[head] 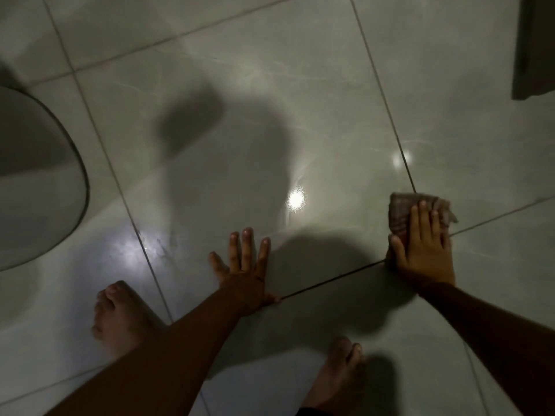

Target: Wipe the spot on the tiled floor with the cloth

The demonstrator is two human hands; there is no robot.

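My right hand (423,250) presses flat on a grey-brown checked cloth (402,210) where two grout lines cross at the right of the glossy pale tiled floor (270,100). The cloth sticks out beyond my fingertips and beside my thumb. My left hand (244,265) lies palm down on the bare tile to the left, fingers spread, holding nothing. Faint smudgy marks (166,246) show near the left grout line. I cannot make out a spot under the cloth.
My two bare feet (120,313) (339,376) stand on the tiles at the bottom. A rounded grey object with a dark rim (39,181) fills the left edge. A dark upright panel (534,46) stands at the top right. Light glares and shadows cover the floor.
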